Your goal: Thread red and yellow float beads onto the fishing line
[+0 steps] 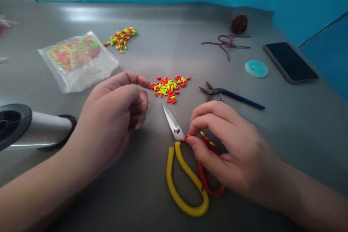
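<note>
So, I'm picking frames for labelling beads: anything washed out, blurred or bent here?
Head view: light glares on the table at far left; the bag looks soft, its beads smeared; the wide lens bows the table's far edge; soft shadows lie under the left hand and right hand; the bead pile and the pinched beads read clearly.

Left hand (116, 112) curled, right hand (231, 152) pinching

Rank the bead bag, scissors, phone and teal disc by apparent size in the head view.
1-2. bead bag and scissors: similar extent; the scissors lie nearer the camera, so unranked.
3. phone.
4. teal disc.
</note>
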Motion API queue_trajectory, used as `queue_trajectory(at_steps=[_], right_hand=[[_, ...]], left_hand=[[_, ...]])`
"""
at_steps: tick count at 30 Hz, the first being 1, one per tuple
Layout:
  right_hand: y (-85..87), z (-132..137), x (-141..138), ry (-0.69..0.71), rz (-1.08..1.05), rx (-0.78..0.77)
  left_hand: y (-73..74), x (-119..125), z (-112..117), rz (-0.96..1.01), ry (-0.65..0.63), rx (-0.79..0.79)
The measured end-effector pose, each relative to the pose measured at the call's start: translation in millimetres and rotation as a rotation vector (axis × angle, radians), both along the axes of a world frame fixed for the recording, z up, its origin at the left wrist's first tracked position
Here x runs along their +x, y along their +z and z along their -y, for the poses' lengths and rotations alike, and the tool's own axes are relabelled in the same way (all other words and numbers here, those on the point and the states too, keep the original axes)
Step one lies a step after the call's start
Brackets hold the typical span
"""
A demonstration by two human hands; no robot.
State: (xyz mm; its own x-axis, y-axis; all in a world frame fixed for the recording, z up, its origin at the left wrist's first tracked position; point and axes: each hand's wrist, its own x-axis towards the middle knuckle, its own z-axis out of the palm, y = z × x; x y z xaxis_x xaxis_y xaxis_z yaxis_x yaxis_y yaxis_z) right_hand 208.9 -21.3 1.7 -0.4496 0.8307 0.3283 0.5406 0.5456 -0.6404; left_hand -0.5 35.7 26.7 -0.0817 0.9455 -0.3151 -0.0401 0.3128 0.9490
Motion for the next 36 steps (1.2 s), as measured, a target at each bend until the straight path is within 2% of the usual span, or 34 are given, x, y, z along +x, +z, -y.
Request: queue_trajectory(at_steps=[15, 29, 36], right_hand=[[-0.3, -0.2, -0.5, -0.049, 0.024, -0.007], [2.4, 0.3, -2.7, -0.027, 0.021, 0.009], [4.0, 2.0, -1.0, -0.031, 0.022, 0.012]], left_hand=[[-7.3, -13.2, -17.5, 0.064, 0.188, 0.112], [-12.1, -18.4, -31.5, 0.067, 0.343, 0.094], [-5.8, -18.1, -29.7, 0.077, 0.35, 0.044]])
